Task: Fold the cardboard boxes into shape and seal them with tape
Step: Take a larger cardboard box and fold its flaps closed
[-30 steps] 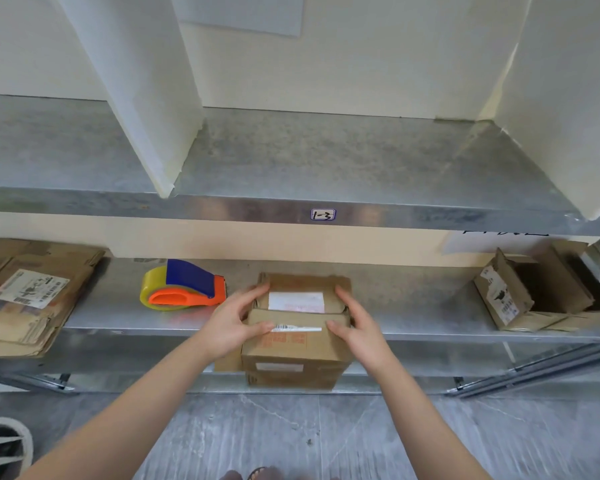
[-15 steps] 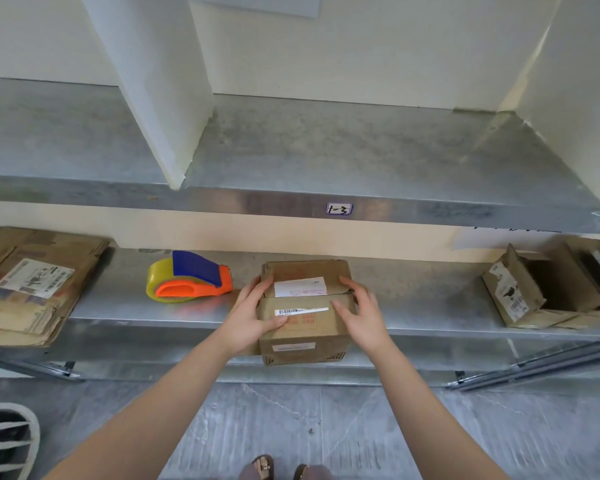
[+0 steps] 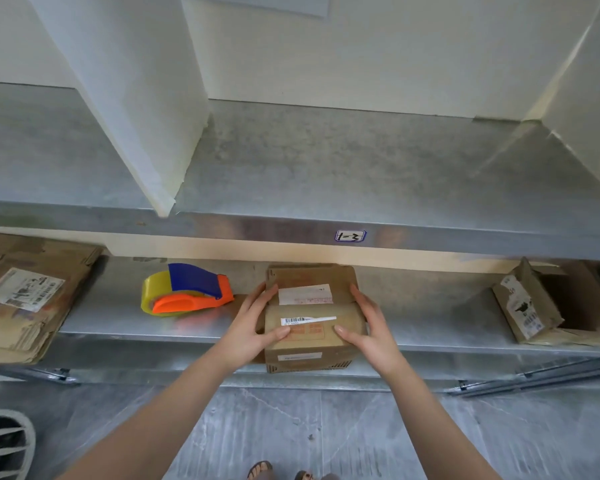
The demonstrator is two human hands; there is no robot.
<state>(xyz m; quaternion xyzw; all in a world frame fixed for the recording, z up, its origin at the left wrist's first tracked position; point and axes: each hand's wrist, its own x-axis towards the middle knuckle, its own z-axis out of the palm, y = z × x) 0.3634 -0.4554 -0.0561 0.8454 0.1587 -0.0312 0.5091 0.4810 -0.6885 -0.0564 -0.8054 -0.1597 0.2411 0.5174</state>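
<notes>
Head view hides part of what we want to see: the fingers of our left hand lie against the left side of the small brown cardboard box, and their tips are hard to make out against the flap. On our right hand the fingers run nearly straight along the box's right side. Both thumbs press flat on the closed top flaps, one on each side of a white barcode strip. Neither hand curls round anything; they are spread wide and bracket the box between them.

Our box sits at the front edge of the lower grey metal shelf. Its front face covers the shelf lip, so we cannot tell how much of its base rests on the metal.

Just left of it lies a yellow, blue and orange tape dispenser, apart from our hand. Further left, a stack of flattened brown cartons is cut off by the frame. Far right, an open brown carton lies on its side, also cropped. Printing on the labels is too small to read.
</notes>
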